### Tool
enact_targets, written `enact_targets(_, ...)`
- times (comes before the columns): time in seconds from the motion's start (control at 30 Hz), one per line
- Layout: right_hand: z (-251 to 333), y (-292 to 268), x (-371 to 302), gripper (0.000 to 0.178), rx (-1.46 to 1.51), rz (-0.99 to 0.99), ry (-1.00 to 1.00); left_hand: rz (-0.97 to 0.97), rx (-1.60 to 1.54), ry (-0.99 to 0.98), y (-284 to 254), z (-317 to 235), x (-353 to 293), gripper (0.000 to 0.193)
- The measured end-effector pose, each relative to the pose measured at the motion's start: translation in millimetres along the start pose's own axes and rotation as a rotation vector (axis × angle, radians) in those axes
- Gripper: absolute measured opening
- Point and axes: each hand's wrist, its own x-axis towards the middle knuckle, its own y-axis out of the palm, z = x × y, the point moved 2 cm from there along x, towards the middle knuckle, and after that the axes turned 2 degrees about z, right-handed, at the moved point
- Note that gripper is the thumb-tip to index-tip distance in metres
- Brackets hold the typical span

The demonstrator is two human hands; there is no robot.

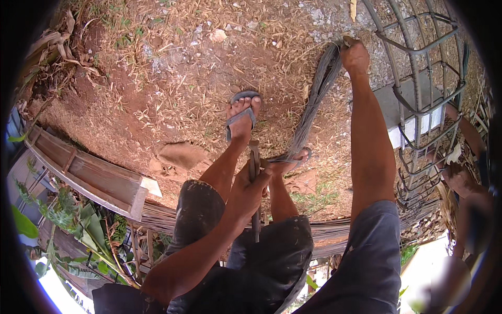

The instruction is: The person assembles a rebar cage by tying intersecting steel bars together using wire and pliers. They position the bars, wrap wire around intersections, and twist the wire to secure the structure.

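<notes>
My left hand (246, 189) is closed round a pair of long, dark metal pincers (254, 159), held upright in front of my knees. At the far right of centre, my right hand (355, 56) grips the top end of a bundle of thin grey tie wire (320, 86). The looped bundle slants down and left, and its lower end lies by my right foot in a sandal. My right arm is stretched out, while the left one is bent. Some of the right fingers are hidden.
A tall rebar cage (413, 63) stands at the right, beside a grey-topped block (389, 104). Another person's hand (460, 178) is near its lower end. A long wooden trough (89, 175) lies at left, with long thin rods (329, 234) behind my legs. Dry leaves litter the ground.
</notes>
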Motion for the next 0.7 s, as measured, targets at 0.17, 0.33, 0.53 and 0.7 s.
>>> enact_targets(0.17,-0.4,12.1,7.8,0.02,-0.089,0.075,-0.09,-0.094,0.158,0.05,-0.3,1.8,3.0,0.021)
enact_targets(0.33,0.5,-10.8,-28.4,0.016,0.117,-0.104,-0.173,-0.12,0.075,-0.083,8.7,1.0,-0.7,0.023)
enact_targets(0.53,-22.1,-22.8,-32.9,0.015,0.289,-0.056,-0.174,-0.139,0.102,-0.026,16.3,-9.1,-0.7,0.027)
enact_targets(0.7,-32.7,-16.7,-37.9,0.018,0.338,-0.129,-0.205,-0.14,0.179,-0.025,12.1,6.0,6.5,0.031)
